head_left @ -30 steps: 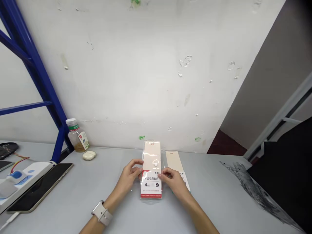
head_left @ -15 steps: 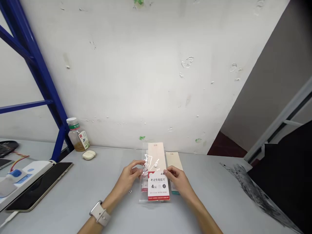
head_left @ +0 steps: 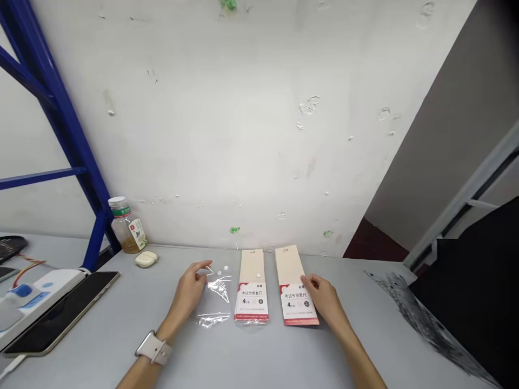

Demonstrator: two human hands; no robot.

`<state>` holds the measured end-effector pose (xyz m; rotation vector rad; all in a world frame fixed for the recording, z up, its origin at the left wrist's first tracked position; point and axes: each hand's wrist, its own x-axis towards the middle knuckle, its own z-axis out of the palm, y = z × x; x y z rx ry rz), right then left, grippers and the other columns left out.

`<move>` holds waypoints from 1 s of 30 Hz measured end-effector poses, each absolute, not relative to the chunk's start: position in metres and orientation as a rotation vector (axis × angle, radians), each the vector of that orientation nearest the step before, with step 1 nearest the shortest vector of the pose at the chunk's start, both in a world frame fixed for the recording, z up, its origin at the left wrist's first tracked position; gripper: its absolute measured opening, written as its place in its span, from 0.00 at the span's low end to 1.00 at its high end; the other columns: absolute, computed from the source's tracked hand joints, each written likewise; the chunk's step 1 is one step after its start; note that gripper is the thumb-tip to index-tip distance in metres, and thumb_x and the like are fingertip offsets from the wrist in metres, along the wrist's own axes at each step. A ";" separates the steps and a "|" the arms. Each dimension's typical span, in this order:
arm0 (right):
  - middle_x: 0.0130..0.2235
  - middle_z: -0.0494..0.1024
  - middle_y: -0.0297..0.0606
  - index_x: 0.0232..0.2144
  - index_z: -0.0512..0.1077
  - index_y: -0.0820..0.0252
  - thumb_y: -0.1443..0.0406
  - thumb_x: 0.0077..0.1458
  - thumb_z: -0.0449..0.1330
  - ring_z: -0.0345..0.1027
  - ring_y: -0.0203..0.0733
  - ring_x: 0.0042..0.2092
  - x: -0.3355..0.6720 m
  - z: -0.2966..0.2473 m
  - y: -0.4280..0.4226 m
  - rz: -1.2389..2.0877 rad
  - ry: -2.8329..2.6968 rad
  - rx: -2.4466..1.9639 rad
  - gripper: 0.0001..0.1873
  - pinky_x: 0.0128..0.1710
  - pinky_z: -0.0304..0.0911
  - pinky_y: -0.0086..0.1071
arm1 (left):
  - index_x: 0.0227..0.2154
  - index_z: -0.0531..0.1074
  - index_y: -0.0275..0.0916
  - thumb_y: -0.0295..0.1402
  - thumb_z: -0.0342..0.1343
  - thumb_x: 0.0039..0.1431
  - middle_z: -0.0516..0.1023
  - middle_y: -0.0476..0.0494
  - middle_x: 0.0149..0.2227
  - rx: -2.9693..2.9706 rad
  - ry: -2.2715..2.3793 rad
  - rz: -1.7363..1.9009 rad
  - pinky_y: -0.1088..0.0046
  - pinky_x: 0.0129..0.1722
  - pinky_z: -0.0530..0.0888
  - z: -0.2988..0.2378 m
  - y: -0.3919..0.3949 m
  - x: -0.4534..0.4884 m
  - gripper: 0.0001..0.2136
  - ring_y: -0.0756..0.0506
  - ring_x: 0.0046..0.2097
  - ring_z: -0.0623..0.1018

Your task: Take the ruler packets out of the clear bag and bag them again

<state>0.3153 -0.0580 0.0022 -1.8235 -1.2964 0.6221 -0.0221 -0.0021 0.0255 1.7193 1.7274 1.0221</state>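
My left hand [head_left: 190, 286] pinches the left edge of a clear plastic bag [head_left: 218, 300], which lies flat on the grey table with two small white dots on it. Just right of the bag is a cream ruler-set card [head_left: 252, 265] with a red and white label, in clear wrapping. Farther right, my right hand [head_left: 322, 297] grips the right edge of a similar red-labelled ruler-set card [head_left: 290, 265], slightly tilted and out of its wrapping. The teal-edged card seen earlier does not show; the card in my right hand covers its place.
At the back left stand a plastic jar [head_left: 127, 224] and a cream oval case [head_left: 146, 259]. A phone [head_left: 60, 313] lies beside a white power strip [head_left: 48, 292] near a blue metal frame [head_left: 77, 129]. A black item [head_left: 466, 286] with crumpled plastic is at the right.
My right hand has moved the red-labelled card right, off the one beneath, to where the teal-edged card lay. My left hand has drawn the clear bag to the left.
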 end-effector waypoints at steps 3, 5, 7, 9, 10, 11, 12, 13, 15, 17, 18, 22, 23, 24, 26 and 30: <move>0.21 0.66 0.30 0.17 0.58 0.54 0.54 0.54 0.52 0.58 0.39 0.25 0.318 -0.004 -0.058 0.447 -1.349 -1.925 0.18 0.29 0.50 0.32 | 0.48 0.74 0.40 0.32 0.45 0.54 0.77 0.42 0.48 1.795 1.912 0.928 0.66 0.39 0.71 0.022 0.001 -0.027 0.20 0.42 0.39 0.76; 0.24 0.67 0.31 0.17 0.59 0.54 0.55 0.54 0.52 0.60 0.40 0.28 0.317 -0.008 -0.058 0.340 -1.392 -1.961 0.18 0.33 0.52 0.33 | 0.48 0.74 0.39 0.34 0.46 0.56 0.76 0.40 0.49 1.848 2.013 0.852 0.61 0.44 0.69 0.019 0.001 -0.028 0.19 0.37 0.46 0.74; 0.26 0.68 0.32 0.18 0.60 0.54 0.56 0.55 0.51 0.61 0.41 0.29 0.316 -0.012 -0.058 0.254 -1.433 -1.984 0.17 0.36 0.53 0.35 | 0.49 0.73 0.39 0.36 0.46 0.57 0.75 0.38 0.51 1.905 2.078 0.775 0.58 0.48 0.67 0.016 0.000 -0.026 0.19 0.34 0.50 0.71; 0.27 0.68 0.33 0.18 0.60 0.54 0.56 0.57 0.51 0.62 0.41 0.30 0.315 -0.015 -0.058 0.188 -1.467 -1.998 0.17 0.37 0.53 0.36 | 0.51 0.72 0.38 0.36 0.47 0.58 0.72 0.36 0.53 1.972 2.099 0.700 0.56 0.49 0.66 0.013 -0.003 -0.024 0.20 0.32 0.51 0.70; 0.27 0.67 0.33 0.19 0.60 0.54 0.56 0.57 0.50 0.62 0.41 0.30 0.315 -0.016 -0.058 0.158 -1.480 -2.003 0.17 0.37 0.53 0.36 | 0.52 0.71 0.38 0.36 0.47 0.58 0.71 0.36 0.53 2.009 2.096 0.665 0.57 0.49 0.66 0.012 -0.004 -0.023 0.20 0.33 0.52 0.69; 0.27 0.67 0.33 0.19 0.59 0.54 0.57 0.57 0.50 0.62 0.41 0.30 0.315 -0.017 -0.058 0.130 -1.489 -2.008 0.16 0.37 0.54 0.37 | 0.52 0.71 0.38 0.36 0.47 0.59 0.71 0.36 0.54 2.044 2.090 0.632 0.57 0.49 0.66 0.011 -0.006 -0.022 0.20 0.33 0.52 0.69; 0.27 0.67 0.33 0.20 0.59 0.54 0.57 0.57 0.50 0.62 0.41 0.30 0.315 -0.017 -0.059 0.100 -1.495 -2.011 0.16 0.37 0.54 0.37 | 0.53 0.70 0.38 0.36 0.47 0.59 0.70 0.36 0.55 2.077 2.084 0.602 0.58 0.49 0.66 0.011 -0.007 -0.021 0.20 0.34 0.52 0.68; 0.27 0.67 0.33 0.20 0.59 0.54 0.58 0.57 0.50 0.62 0.42 0.30 0.315 -0.016 -0.059 0.068 -1.496 -2.012 0.15 0.37 0.54 0.38 | 0.53 0.70 0.38 0.35 0.47 0.60 0.69 0.36 0.55 2.105 2.080 0.576 0.59 0.49 0.66 0.010 -0.008 -0.020 0.20 0.34 0.51 0.68; 0.29 0.67 0.35 0.22 0.59 0.54 0.58 0.58 0.50 0.63 0.44 0.32 0.314 -0.014 -0.059 0.006 -1.500 -1.999 0.13 0.37 0.55 0.39 | 0.52 0.70 0.38 0.35 0.46 0.61 0.69 0.36 0.55 2.154 2.078 0.532 0.60 0.48 0.66 0.011 -0.011 -0.020 0.19 0.35 0.51 0.68; 0.32 0.69 0.38 0.25 0.62 0.54 0.58 0.59 0.49 0.64 0.46 0.36 0.309 -0.010 -0.059 -0.033 -1.530 -1.950 0.12 0.38 0.56 0.40 | 0.51 0.70 0.37 0.35 0.45 0.61 0.69 0.35 0.54 2.191 2.083 0.497 0.60 0.47 0.67 0.011 -0.012 -0.020 0.18 0.35 0.50 0.68; 0.34 0.70 0.39 0.27 0.63 0.54 0.59 0.61 0.48 0.64 0.47 0.37 0.304 -0.008 -0.059 -0.039 -1.558 -1.912 0.12 0.39 0.56 0.40 | 0.51 0.70 0.37 0.35 0.45 0.62 0.69 0.35 0.54 2.203 2.089 0.484 0.60 0.47 0.66 0.011 -0.012 -0.019 0.18 0.35 0.49 0.68; 0.37 0.73 0.38 0.33 0.69 0.54 0.60 0.64 0.46 0.66 0.44 0.38 0.273 -0.002 -0.063 0.009 -1.743 -1.720 0.13 0.40 0.58 0.39 | 0.51 0.70 0.38 0.36 0.45 0.63 0.69 0.34 0.54 2.219 2.119 0.459 0.58 0.48 0.65 0.009 -0.012 -0.015 0.17 0.34 0.51 0.68; 0.37 0.73 0.37 0.33 0.70 0.53 0.59 0.64 0.48 0.66 0.43 0.38 0.263 -0.002 -0.064 0.019 -1.776 -1.693 0.13 0.40 0.59 0.38 | 0.51 0.70 0.38 0.36 0.45 0.63 0.69 0.34 0.55 2.219 2.125 0.457 0.57 0.48 0.65 0.008 -0.013 -0.014 0.17 0.34 0.52 0.68; 0.37 0.73 0.38 0.33 0.71 0.54 0.59 0.63 0.49 0.66 0.44 0.38 0.254 -0.001 -0.065 0.025 -1.803 -1.673 0.12 0.39 0.58 0.38 | 0.52 0.69 0.38 0.36 0.45 0.63 0.68 0.34 0.56 2.219 2.130 0.457 0.56 0.49 0.64 0.008 -0.013 -0.012 0.17 0.33 0.53 0.68; 0.39 0.73 0.40 0.35 0.72 0.54 0.58 0.62 0.51 0.66 0.47 0.41 0.240 -0.001 -0.067 0.019 -1.834 -1.661 0.11 0.40 0.58 0.40 | 0.52 0.69 0.39 0.36 0.45 0.64 0.67 0.34 0.58 2.225 2.132 0.460 0.54 0.51 0.62 0.006 -0.014 -0.009 0.17 0.33 0.55 0.66; 0.41 0.74 0.41 0.36 0.74 0.54 0.58 0.58 0.56 0.64 0.50 0.44 0.228 0.000 -0.067 0.151 -1.812 -1.664 0.09 0.43 0.58 0.43 | 0.52 0.68 0.42 0.35 0.45 0.64 0.68 0.36 0.59 2.254 2.097 0.464 0.54 0.54 0.59 0.004 -0.015 -0.004 0.16 0.35 0.58 0.64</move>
